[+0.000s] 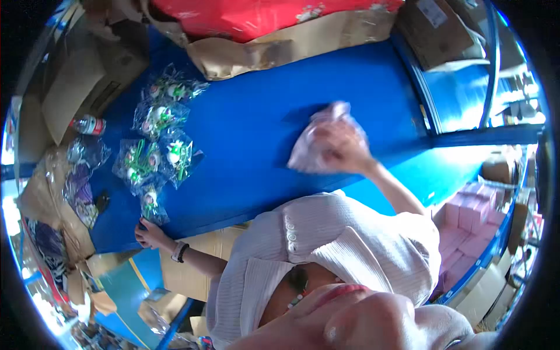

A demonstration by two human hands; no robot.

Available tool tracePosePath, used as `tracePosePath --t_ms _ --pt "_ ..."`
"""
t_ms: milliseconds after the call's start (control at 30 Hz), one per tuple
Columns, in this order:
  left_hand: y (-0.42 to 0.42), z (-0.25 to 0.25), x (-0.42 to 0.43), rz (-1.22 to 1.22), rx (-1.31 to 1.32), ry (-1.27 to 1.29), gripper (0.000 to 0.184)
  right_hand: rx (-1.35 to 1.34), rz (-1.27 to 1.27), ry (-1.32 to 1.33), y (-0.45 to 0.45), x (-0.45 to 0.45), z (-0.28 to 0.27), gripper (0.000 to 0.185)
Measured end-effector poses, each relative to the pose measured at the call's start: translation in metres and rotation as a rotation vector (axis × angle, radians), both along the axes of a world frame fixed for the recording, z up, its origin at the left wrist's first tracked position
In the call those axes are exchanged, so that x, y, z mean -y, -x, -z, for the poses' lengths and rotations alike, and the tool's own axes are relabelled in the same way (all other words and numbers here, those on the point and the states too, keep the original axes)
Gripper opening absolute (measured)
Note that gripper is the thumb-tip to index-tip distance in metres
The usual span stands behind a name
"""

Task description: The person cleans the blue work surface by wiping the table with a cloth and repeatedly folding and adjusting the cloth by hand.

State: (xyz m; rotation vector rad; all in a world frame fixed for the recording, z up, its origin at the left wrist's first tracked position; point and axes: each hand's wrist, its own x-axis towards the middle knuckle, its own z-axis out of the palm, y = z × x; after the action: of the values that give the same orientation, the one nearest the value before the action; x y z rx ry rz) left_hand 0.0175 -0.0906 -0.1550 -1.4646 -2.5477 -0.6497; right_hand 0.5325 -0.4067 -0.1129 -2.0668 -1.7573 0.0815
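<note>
Blue table (245,128) carried trinkets (157,116) already bagged. Right hand (344,149) gripped a pale cloth (303,156); left hand (153,235), beside one bag (153,204), had an unclear grip

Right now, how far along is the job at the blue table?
Clear plastic packets of white-and-green items lie grouped on the left, so that part looks done. In hand: a crumpled pale pink cloth, blurred, held by the right hand over the blue table. How much is left I can't tell; the cloth in use suggests some.
</note>
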Motion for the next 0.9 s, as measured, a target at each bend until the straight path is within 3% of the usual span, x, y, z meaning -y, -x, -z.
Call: tracePosePath --t_ms 33,67,100,167,200,267,400,500,600,667,700,733,767,800,833,900 --pt "0.004 0.004 -0.001 0.008 -0.022 -0.009 0.045 0.220 0.177 -0.221 -0.027 0.020 0.011 0.042" --pt "0.009 0.008 -0.003 0.013 -0.047 -0.022 0.045 0.257 0.314 -0.426 -0.063 0.034 0.021 0.043" --pt "0.015 0.011 -0.005 0.015 -0.072 -0.035 0.045 -0.649 0.480 -0.329 -0.095 0.062 0.013 0.044" --pt "0.028 0.022 -0.012 0.039 -0.078 -0.038 0.044 0.181 0.682 -0.104 -0.155 0.095 0.010 0.046" --pt "0.033 0.028 -0.017 0.050 -0.080 -0.038 0.044 0.339 0.811 0.021 -0.177 0.101 0.020 0.048" --pt "0.041 0.036 -0.023 0.058 -0.080 -0.035 0.044 0.247 0.943 0.136 -0.197 0.101 0.034 0.054" --pt "0.002 0.003 -0.001 0.042 -0.028 -0.062 0.048 0.170 1.137 0.152 -0.205 0.068 0.043 0.057" --pt "-0.001 0.007 -0.002 -0.010 -0.003 -0.073 0.048 0.176 1.212 0.111 -0.203 0.027 0.054 0.062" --pt "-0.008 0.000 0.003 -0.008 0.036 -0.072 0.049 0.346 1.012 0.061 -0.157 -0.042 0.062 0.059" --pt "-0.003 0.005 -0.001 -0.026 0.037 -0.081 0.048 0.595 0.700 -0.156 -0.097 -0.092 0.058 0.055" --pt "0.002 0.009 -0.003 -0.014 0.028 -0.082 0.046 0.429 0.598 -0.032 -0.050 -0.120 0.028 0.045" --pt "0.006 0.013 -0.003 0.000 0.018 -0.080 0.045 0.443 0.366 -0.330 -0.006 -0.137 0.026 0.043" --pt "0.007 0.016 -0.002 0.014 0.008 -0.079 0.043 0.154 0.151 -0.342 0.054 -0.147 -0.033 0.042" --pt "0.006 0.017 0.001 -0.009 0.012 -0.079 0.043 0.105 0.030 -0.134 0.098 -0.156 -0.043 0.044" --pt "0.004 0.017 0.004 -0.003 0.029 -0.079 0.043 0.105 0.008 -0.134 0.135 -0.154 -0.026 0.044" --pt "0.001 0.012 0.005 0.015 0.055 -0.088 0.043 0.135 -0.515 -0.185 0.190 -0.145 0.022 0.064"
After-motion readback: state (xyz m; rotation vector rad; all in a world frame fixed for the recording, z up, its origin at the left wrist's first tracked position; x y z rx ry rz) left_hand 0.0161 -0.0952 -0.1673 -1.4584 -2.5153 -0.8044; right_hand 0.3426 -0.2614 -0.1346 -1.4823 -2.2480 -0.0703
